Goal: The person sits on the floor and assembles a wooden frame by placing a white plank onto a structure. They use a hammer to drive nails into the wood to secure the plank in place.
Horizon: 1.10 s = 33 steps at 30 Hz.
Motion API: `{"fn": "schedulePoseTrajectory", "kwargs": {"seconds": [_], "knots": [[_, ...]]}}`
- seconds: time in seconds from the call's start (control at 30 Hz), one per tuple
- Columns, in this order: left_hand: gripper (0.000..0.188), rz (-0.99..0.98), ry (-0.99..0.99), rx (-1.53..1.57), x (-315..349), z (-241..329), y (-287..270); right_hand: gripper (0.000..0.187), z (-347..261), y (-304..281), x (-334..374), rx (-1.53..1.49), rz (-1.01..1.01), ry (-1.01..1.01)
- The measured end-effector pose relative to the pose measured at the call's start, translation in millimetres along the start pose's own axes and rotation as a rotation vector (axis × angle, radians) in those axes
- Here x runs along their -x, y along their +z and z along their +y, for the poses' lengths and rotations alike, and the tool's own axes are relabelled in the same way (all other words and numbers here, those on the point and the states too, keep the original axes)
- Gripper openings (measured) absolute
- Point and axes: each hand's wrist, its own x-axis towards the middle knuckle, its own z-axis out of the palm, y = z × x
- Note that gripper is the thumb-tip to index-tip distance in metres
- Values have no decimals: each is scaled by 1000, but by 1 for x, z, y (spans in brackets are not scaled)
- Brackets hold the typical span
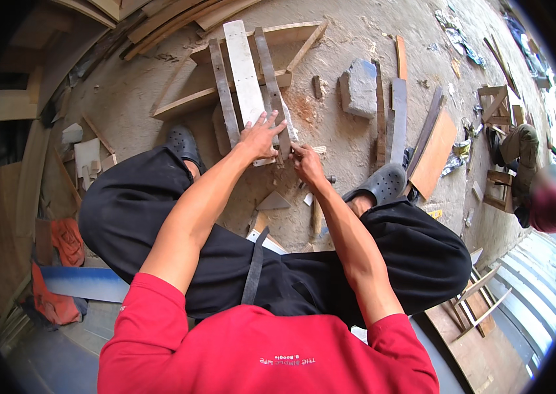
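Note:
My left hand (pixel 261 138) lies with fingers spread across the near ends of a white board (pixel 244 65) and a dark wooden slat (pixel 267 65) to its right. My right hand (pixel 307 164) is closed at the near right end of that slat; anything in its fingers is too small to make out. A second dark slat (pixel 223 92) runs along the board's left side. All three lie across a wooden frame (pixel 189 102) on the ground. Beside my right forearm is a wooden handle (pixel 317 217) with a dark metal piece near its top, possibly a hammer, partly hidden.
A concrete block (pixel 359 88) and long boards (pixel 432 154) lie to the right. Between my legs sits a triangular wood offcut (pixel 273 201). Planks (pixel 179 26) are stacked at the back left. Another person (pixel 541 177) crouches at the far right near a small wooden frame (pixel 499 190).

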Motion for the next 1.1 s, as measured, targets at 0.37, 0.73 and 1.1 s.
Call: {"fn": "schedulePoseTrajectory", "kwargs": {"seconds": [0.37,0.73,1.1], "knots": [[107,31,-26,35,5,2,2,40,-7,6,5,32,-8,44],[102,71,-80,34,10,11,4,43,18,-82,55,61,-201,128],[90,135,-88,78,9,14,15,37,39,-182,95,540,-118,423]]}}
